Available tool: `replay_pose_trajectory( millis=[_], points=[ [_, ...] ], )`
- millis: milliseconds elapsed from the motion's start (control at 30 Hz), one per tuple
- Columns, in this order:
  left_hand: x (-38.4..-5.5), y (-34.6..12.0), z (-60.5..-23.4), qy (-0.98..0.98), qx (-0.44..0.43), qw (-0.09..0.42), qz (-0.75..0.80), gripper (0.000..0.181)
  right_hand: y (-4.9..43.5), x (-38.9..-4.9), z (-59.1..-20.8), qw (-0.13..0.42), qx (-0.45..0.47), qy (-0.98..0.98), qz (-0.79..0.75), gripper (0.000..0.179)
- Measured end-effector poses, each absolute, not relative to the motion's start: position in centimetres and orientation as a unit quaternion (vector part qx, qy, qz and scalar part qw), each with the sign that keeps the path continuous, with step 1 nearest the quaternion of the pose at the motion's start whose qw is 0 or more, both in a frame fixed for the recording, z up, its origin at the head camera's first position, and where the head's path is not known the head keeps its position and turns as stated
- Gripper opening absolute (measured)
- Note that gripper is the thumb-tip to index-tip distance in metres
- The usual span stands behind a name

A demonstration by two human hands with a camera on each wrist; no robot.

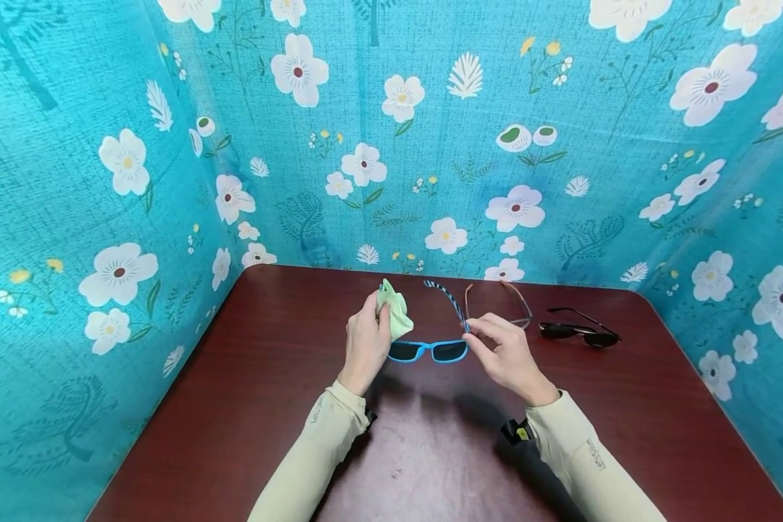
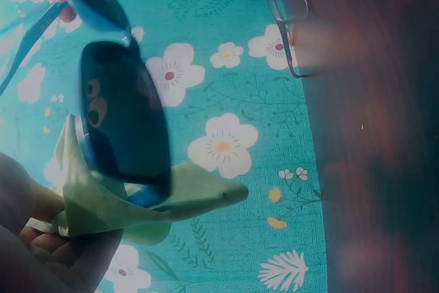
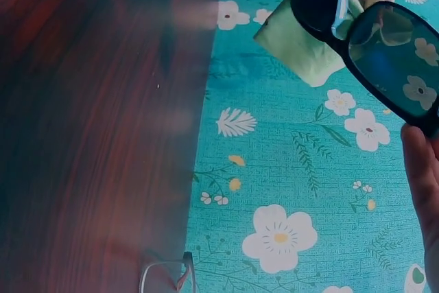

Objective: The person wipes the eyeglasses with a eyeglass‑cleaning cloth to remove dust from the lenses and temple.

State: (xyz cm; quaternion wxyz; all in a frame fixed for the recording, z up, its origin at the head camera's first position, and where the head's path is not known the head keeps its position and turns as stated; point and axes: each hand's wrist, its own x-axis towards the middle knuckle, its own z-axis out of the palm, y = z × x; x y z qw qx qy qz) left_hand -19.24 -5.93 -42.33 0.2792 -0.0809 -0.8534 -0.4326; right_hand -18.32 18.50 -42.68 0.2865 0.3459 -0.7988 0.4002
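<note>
Blue-framed sunglasses (image 1: 423, 351) with dark lenses are held up above the table between both hands. My left hand (image 1: 364, 339) grips a pale green cloth (image 1: 398, 310), folded around the temple on the left side of the sunglasses. In the left wrist view the cloth (image 2: 137, 204) wraps that end, beside a dark lens (image 2: 123, 114). With thumb and fingers, my right hand (image 1: 505, 355) pinches the sunglasses at the right hinge; the patterned right temple (image 1: 449, 299) points away. The right wrist view shows the right thumb (image 3: 420, 162) against the frame's lower corner.
Behind the right hand, eyeglasses with brown temples (image 1: 517, 297) lie on the dark red table (image 1: 287, 319). Farther right are black sunglasses (image 1: 581, 333). A turquoise flowered cloth (image 1: 398, 181) hangs around the back and sides of the table.
</note>
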Motion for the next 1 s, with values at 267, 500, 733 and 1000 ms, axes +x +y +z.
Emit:
replay_pose_trajectory(
  millis=[267,500,733,1000],
  points=[
    [-18.9,-5.4,-42.8,-0.864,-0.081,0.264,-0.421,0.025,18.4,-18.4,-42.4,0.344,0.32,-0.773,0.427,0.027],
    [-19.0,-5.4,-43.0,-0.867,-0.087,0.264,-0.415,0.015,18.9,-18.5,-42.5,0.323,0.341,-0.788,0.397,0.028],
    [-19.6,-5.9,-42.6,-0.838,-0.1,0.332,-0.421,0.017,19.0,-18.6,-43.0,0.295,0.368,-0.795,0.381,0.029],
    [-20.2,-6.6,-42.6,-0.785,-0.164,0.385,-0.456,0.026,19.2,-18.6,-43.1,0.283,0.369,-0.8,0.38,0.028]
  ],
)
